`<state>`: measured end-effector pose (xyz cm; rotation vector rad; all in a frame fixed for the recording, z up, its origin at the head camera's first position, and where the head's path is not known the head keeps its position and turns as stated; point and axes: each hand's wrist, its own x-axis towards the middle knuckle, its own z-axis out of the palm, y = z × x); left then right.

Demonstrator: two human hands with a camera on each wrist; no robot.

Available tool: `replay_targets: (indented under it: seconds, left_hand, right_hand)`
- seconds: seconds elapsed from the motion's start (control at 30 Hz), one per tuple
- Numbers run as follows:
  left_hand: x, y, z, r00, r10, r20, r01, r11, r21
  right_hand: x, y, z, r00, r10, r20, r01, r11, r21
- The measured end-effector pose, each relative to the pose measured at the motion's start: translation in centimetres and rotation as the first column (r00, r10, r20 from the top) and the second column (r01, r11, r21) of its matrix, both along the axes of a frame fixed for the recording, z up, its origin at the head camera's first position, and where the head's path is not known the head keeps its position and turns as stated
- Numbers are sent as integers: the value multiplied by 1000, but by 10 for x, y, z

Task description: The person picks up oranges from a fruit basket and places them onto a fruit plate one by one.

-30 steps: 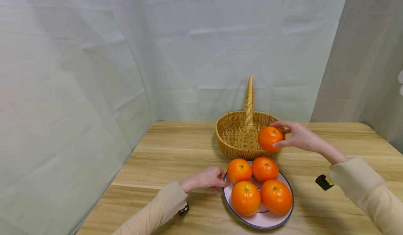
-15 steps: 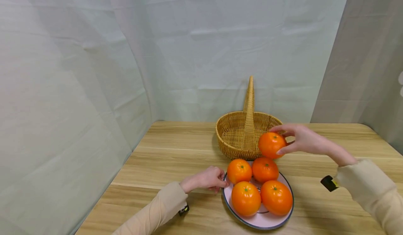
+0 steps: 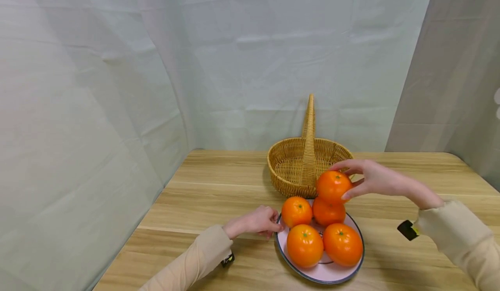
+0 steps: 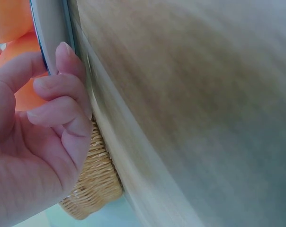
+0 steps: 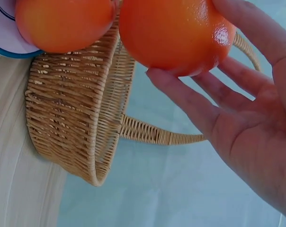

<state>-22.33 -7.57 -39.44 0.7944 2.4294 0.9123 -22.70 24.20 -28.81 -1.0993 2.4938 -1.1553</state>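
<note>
My right hand [image 3: 376, 179] holds an orange [image 3: 333, 186], thumb on the near side and fingers over the far side. In the right wrist view this orange [image 5: 176, 35] is between thumb and fingertips, up off the plate, near the basket's rim. In the head view it partly covers a second orange [image 3: 328, 213] behind the others on the plate [image 3: 328, 277]. Curled at the plate's left edge, my left hand [image 3: 258, 220] pinches its rim; the left wrist view shows finger and thumb about the plate edge [image 4: 53, 28]. More oranges [image 3: 305, 246] lie on the pink, dark-rimmed plate.
Just behind the plate stands a wicker basket [image 3: 287, 187] with a tall arched handle [image 3: 309, 139]; no fruit shows inside it. Wooden tabletop [image 3: 218, 182] extends to both sides. Pale cloth [image 3: 254, 65] hangs behind and to the left.
The right hand and its orange have come down and nearer, from the basket's right rim to over the back of the plate. The left hand and plate look unchanged.
</note>
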Motion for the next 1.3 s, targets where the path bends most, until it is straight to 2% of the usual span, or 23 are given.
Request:
replay_targets:
  seconds: [0.4, 0.8, 1.0, 1.3]
  left_hand:
    - [-1, 0, -1, 1000, -8, 2, 8, 1000, 2]
    - [-2, -1, -1, 1000, -7, 2, 7, 1000, -3]
    - [-2, -1, -1, 1000, -6, 5, 6, 1000, -2]
    - [-2, -1, -1, 1000, -9, 6, 9, 1000, -6]
  right_hand:
    - [4, -6, -1, 999, 53, 3, -53, 998, 16]
    - [7, -17, -4, 986, 160, 41, -160, 987, 6]
    - [9, -22, -7, 982, 170, 77, -171, 985, 2]
    - [9, -28, -8, 979, 190, 78, -192, 981, 18]
